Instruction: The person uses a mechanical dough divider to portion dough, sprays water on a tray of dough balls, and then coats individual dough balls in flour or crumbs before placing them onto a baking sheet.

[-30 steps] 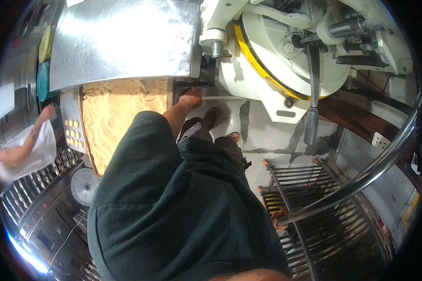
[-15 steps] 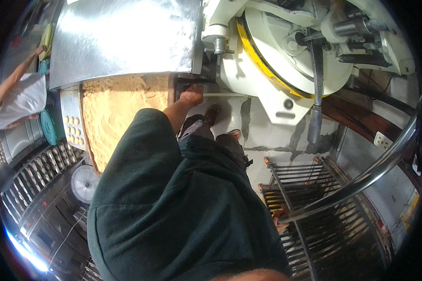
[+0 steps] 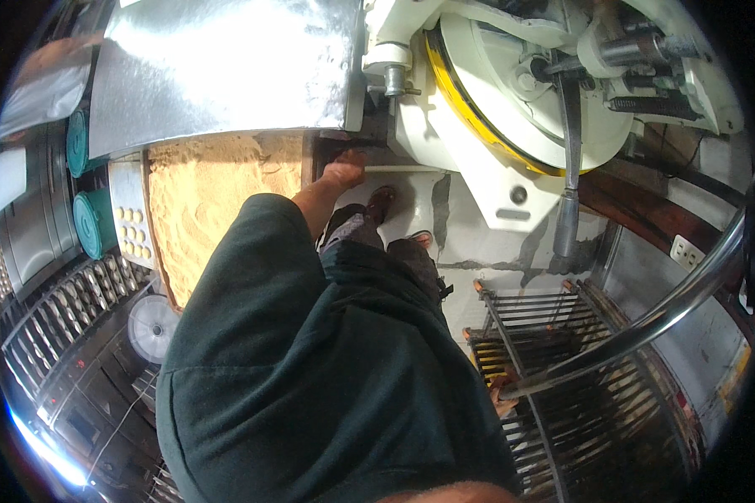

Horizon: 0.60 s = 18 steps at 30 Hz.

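Observation:
My left hand (image 3: 344,172) is closed beside the edge of a large shallow tray of tan crumbly powder (image 3: 218,193), near a white rod; what it grips is unclear. My right hand (image 3: 503,390), partly hidden, is closed on the lower end of a curved chrome bar (image 3: 663,314). Above the powder tray is a shiny metal sheet (image 3: 226,67). To the right stands a large white machine (image 3: 495,193) with a yellow-edged round part and a hanging metal lever (image 3: 567,210).
A co-worker's arm and white clothing (image 3: 46,84) are at upper left, near teal bins (image 3: 88,222). A tray with small pale rounds (image 3: 130,193) adjoins the powder tray. Dark metal racks (image 3: 545,318) stand at lower right on a grey floor (image 3: 470,268), beside a wall socket (image 3: 686,251).
The co-worker has moved upward along the left side, and the raised arm is now at the upper-left edge. My hands stay about where they were.

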Tool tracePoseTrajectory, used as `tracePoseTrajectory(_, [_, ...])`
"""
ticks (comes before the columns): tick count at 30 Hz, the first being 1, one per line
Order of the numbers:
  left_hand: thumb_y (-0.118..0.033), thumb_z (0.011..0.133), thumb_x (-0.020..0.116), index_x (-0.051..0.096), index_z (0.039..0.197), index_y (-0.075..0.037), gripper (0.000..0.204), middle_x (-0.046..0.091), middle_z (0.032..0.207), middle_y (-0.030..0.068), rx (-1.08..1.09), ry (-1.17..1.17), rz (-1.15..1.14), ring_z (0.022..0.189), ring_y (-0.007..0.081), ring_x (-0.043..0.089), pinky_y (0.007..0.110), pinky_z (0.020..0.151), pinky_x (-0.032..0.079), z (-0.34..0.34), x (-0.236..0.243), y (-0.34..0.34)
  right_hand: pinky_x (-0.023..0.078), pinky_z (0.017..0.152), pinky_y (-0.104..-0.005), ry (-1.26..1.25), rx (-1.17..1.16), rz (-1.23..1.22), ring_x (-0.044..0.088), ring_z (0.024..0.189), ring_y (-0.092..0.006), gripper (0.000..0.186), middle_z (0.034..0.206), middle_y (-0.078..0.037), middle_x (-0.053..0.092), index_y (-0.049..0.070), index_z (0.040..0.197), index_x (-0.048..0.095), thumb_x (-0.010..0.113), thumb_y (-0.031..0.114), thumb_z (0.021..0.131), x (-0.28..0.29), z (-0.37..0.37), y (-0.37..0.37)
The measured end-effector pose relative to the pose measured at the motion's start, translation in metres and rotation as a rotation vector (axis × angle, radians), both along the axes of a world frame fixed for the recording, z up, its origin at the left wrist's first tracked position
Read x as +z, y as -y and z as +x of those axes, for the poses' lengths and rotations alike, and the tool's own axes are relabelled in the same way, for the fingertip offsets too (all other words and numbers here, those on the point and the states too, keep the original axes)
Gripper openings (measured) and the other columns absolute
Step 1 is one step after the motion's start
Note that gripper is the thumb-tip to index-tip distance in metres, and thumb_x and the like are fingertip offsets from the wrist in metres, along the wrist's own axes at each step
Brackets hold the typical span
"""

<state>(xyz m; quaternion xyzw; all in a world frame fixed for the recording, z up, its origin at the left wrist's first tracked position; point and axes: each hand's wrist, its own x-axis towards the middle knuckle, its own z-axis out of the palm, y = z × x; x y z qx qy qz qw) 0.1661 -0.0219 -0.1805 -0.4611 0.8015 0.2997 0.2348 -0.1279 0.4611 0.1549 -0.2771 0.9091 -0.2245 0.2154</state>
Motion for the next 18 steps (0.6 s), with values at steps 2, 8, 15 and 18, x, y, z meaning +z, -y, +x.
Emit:
tracePoseTrajectory(2, [-0.023, 0.096, 0.049, 0.054, 0.128, -0.008, 0.036, 0.056, 0.132, 0.0216, -0.013, 0.017, 0.015, 0.128, 0.0372, 0.056, 0.047, 0.105, 0.048, 0.000, 0.001, 0.002, 0.048, 0.077, -0.0410, 0.030, -0.059, 0.014, 0.058, 0.086, -0.0281, 0.032, 0.096, -0.018, 0.061, -0.007, 0.110, 0.058, 0.056, 0.023, 0.099, 0.001, 0.002, 0.005])
tracePoseTrajectory(8, [-0.024, 0.096, 0.050, 0.055, 0.129, -0.009, 0.037, 0.058, 0.132, 0.0191, -0.016, 0.048, 0.048, 0.128, 0.0358, 0.056, 0.046, 0.105, 0.049, -0.011, 0.022, 0.006, 0.048, 0.077, -0.0415, -0.010, -0.023, -0.028, 0.058, 0.085, -0.0286, 0.031, 0.096, -0.018, 0.061, -0.007, 0.108, 0.059, 0.057, 0.022, 0.099, -0.015, -0.004, -0.024])
tracePoseTrajectory(15, [-0.022, 0.095, 0.052, 0.057, 0.127, -0.008, 0.035, 0.058, 0.132, 0.0187, 0.000, 0.044, 0.052, 0.127, 0.0347, 0.057, 0.045, 0.103, 0.052, -0.008, 0.005, 0.005, 0.048, 0.080, -0.0426, 0.114, -0.220, -0.024, 0.060, 0.094, -0.0340, 0.032, 0.103, -0.025, 0.060, -0.006, 0.117, 0.058, 0.058, 0.021, 0.099, -0.027, -0.006, -0.051])
tracePoseTrajectory(18, [-0.028, 0.091, 0.060, 0.059, 0.124, -0.006, 0.040, 0.061, 0.126, 0.0221, 0.052, 0.001, 0.032, 0.123, 0.0375, 0.058, 0.048, 0.102, 0.050, -0.004, 0.005, 0.003, 0.049, 0.085, -0.0474, -0.184, 0.179, 0.184, 0.058, 0.106, -0.0416, 0.032, 0.120, -0.031, 0.052, -0.001, 0.127, 0.057, 0.057, 0.014, 0.098, -0.021, -0.004, -0.059])
